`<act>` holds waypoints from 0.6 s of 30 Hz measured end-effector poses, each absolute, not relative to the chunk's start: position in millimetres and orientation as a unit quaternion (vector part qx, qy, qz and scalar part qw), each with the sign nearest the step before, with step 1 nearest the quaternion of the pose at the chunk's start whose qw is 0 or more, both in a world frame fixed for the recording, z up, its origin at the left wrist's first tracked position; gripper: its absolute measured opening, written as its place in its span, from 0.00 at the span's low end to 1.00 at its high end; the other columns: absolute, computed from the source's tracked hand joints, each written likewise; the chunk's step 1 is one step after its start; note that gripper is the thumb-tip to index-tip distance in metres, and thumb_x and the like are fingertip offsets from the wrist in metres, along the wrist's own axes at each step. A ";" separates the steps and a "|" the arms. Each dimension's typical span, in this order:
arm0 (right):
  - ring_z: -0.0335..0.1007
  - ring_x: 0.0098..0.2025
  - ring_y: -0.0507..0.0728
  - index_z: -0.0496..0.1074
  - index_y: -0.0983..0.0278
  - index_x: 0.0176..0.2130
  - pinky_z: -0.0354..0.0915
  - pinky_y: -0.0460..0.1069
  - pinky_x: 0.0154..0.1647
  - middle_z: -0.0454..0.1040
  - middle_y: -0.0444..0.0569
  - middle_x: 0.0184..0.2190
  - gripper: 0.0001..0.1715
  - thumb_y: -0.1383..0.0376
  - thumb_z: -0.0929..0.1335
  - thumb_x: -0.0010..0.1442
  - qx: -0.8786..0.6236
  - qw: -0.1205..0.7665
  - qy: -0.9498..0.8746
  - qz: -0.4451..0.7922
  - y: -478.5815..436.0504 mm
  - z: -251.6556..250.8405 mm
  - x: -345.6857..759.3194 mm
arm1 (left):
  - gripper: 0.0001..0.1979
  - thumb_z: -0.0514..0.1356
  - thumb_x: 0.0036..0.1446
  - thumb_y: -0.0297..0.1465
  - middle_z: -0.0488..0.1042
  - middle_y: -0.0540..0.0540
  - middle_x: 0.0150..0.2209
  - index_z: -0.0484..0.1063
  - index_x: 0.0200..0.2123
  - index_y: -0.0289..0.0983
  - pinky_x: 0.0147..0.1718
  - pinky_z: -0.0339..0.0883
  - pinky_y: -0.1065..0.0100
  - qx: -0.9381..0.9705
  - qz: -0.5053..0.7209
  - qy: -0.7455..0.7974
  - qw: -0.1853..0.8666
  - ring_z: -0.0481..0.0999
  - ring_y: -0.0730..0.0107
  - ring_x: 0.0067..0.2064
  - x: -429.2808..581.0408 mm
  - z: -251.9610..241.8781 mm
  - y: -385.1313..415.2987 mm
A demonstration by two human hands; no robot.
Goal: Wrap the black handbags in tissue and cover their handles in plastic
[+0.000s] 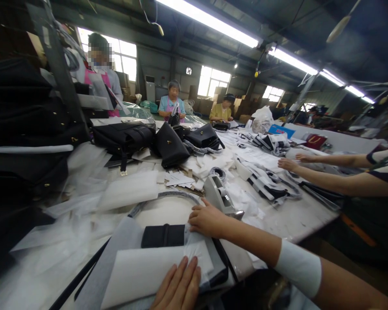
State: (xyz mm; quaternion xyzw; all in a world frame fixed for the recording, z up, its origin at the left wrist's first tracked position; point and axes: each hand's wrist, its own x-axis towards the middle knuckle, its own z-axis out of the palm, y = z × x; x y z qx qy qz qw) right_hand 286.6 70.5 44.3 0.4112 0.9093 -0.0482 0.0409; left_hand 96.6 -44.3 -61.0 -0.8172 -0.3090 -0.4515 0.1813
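A black handbag [223,258] lies in front of me, partly covered by grey-white tissue and a white foam sheet [142,275]. Across its upper part shows a short black strap [163,236], and a wrapped handle [168,195] arches behind it. My left hand [179,286] rests flat on the foam sheet, fingers stretched out. At the bag's upper right, my right hand [208,219] lies on the thin wrapping beside the strap, fingers apart and slightly bent. Just behind that hand stands a grey tape dispenser [218,193].
Black bags [171,146] and white cards [181,178] lie further back. Bags are piled at the left [26,103], near a metal post [63,69]. A co-worker's hands [289,163] reach in from the right over wrapped straps [265,178]. Other people work across the table.
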 end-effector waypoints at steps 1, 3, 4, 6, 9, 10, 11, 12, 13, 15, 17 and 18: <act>0.70 0.54 0.62 0.76 0.62 0.49 0.47 0.64 0.65 0.80 0.54 0.45 0.13 0.63 0.67 0.65 0.410 0.026 0.910 -0.056 69.0 42.4 286.0 | 0.21 0.44 0.69 0.23 0.76 0.49 0.54 0.77 0.48 0.38 0.68 0.47 0.64 -0.817 -0.451 -0.311 0.181 0.75 0.69 0.55 96.8 -60.8 -44.7; 0.73 0.52 0.58 0.71 0.62 0.56 0.53 0.58 0.64 0.79 0.53 0.47 0.20 0.69 0.65 0.65 0.416 -0.016 0.903 -0.106 64.2 37.4 286.0 | 0.21 0.44 0.69 0.23 0.75 0.49 0.55 0.77 0.48 0.38 0.68 0.47 0.64 -0.818 -0.449 -0.311 0.181 0.76 0.69 0.54 96.5 -59.2 -45.4; 0.73 0.51 0.57 0.70 0.62 0.57 0.54 0.55 0.63 0.79 0.52 0.49 0.21 0.70 0.64 0.65 0.421 -0.040 0.895 -0.140 61.2 34.7 286.9 | 0.21 0.43 0.69 0.24 0.75 0.49 0.55 0.76 0.48 0.38 0.68 0.46 0.63 -0.820 -0.446 -0.310 0.180 0.76 0.69 0.54 96.0 -58.0 -45.9; 0.73 0.54 0.55 0.73 0.61 0.55 0.53 0.54 0.65 0.77 0.51 0.51 0.20 0.71 0.62 0.66 0.429 -0.081 0.879 -0.194 54.8 30.3 289.9 | 0.21 0.43 0.70 0.24 0.75 0.49 0.56 0.76 0.49 0.37 0.68 0.46 0.64 -0.829 -0.434 -0.306 0.175 0.75 0.69 0.55 94.5 -55.4 -46.7; 0.70 0.58 0.56 0.74 0.60 0.53 0.44 0.58 0.69 0.75 0.50 0.55 0.20 0.70 0.61 0.67 0.434 -0.116 0.866 -0.220 47.3 28.5 294.2 | 0.21 0.44 0.69 0.24 0.74 0.50 0.56 0.75 0.51 0.37 0.68 0.43 0.64 -0.837 -0.418 -0.307 0.172 0.74 0.70 0.56 92.4 -52.8 -46.9; 0.70 0.57 0.57 0.73 0.60 0.55 0.44 0.58 0.69 0.75 0.50 0.55 0.20 0.69 0.62 0.67 0.442 -0.124 0.860 -0.224 46.0 29.2 294.8 | 0.20 0.44 0.69 0.24 0.74 0.50 0.56 0.75 0.51 0.37 0.68 0.43 0.64 -0.836 -0.420 -0.307 0.175 0.75 0.70 0.56 92.3 -52.5 -46.4; 0.71 0.56 0.57 0.71 0.60 0.56 0.48 0.57 0.68 0.76 0.50 0.54 0.21 0.69 0.63 0.66 0.454 -0.133 0.851 -0.229 45.4 30.2 294.9 | 0.20 0.44 0.69 0.24 0.75 0.50 0.56 0.75 0.50 0.38 0.68 0.43 0.64 -0.834 -0.425 -0.306 0.177 0.75 0.70 0.55 92.4 -52.6 -45.8; 0.72 0.55 0.57 0.70 0.61 0.57 0.53 0.56 0.65 0.77 0.50 0.52 0.22 0.69 0.65 0.65 0.469 -0.142 0.840 -0.234 45.5 31.3 294.6 | 0.21 0.44 0.69 0.24 0.75 0.50 0.55 0.75 0.50 0.38 0.68 0.44 0.65 -0.830 -0.432 -0.304 0.179 0.75 0.71 0.55 92.8 -53.0 -44.9; 0.73 0.54 0.58 0.70 0.62 0.57 0.58 0.54 0.62 0.78 0.51 0.51 0.23 0.69 0.66 0.63 0.483 -0.149 0.829 -0.238 46.1 32.0 294.1 | 0.21 0.44 0.69 0.24 0.76 0.50 0.54 0.76 0.49 0.38 0.68 0.45 0.65 -0.827 -0.440 -0.301 0.180 0.76 0.72 0.54 93.4 -53.6 -43.9; 0.75 0.50 0.58 0.73 0.63 0.53 0.64 0.51 0.55 0.80 0.51 0.46 0.20 0.70 0.68 0.62 0.496 -0.152 0.820 -0.241 48.4 31.6 293.4 | 0.22 0.43 0.69 0.24 0.78 0.51 0.52 0.76 0.48 0.39 0.68 0.46 0.66 -0.820 -0.454 -0.299 0.182 0.76 0.73 0.53 94.9 -55.1 -42.1; 0.76 0.48 0.58 0.76 0.62 0.48 0.63 0.52 0.56 0.81 0.51 0.45 0.14 0.69 0.67 0.63 0.473 -0.128 0.840 -0.234 51.0 27.9 293.8 | 0.22 0.43 0.69 0.24 0.78 0.52 0.52 0.76 0.48 0.39 0.67 0.47 0.67 -0.815 -0.461 -0.299 0.185 0.76 0.73 0.53 96.1 -56.5 -41.1; 0.75 0.48 0.58 0.78 0.62 0.46 0.60 0.53 0.58 0.81 0.51 0.45 0.12 0.68 0.67 0.64 0.457 -0.115 0.854 -0.221 52.0 25.2 294.4 | 0.22 0.43 0.69 0.24 0.78 0.52 0.52 0.76 0.48 0.39 0.67 0.47 0.67 -0.814 -0.461 -0.300 0.187 0.77 0.73 0.53 96.3 -57.0 -41.1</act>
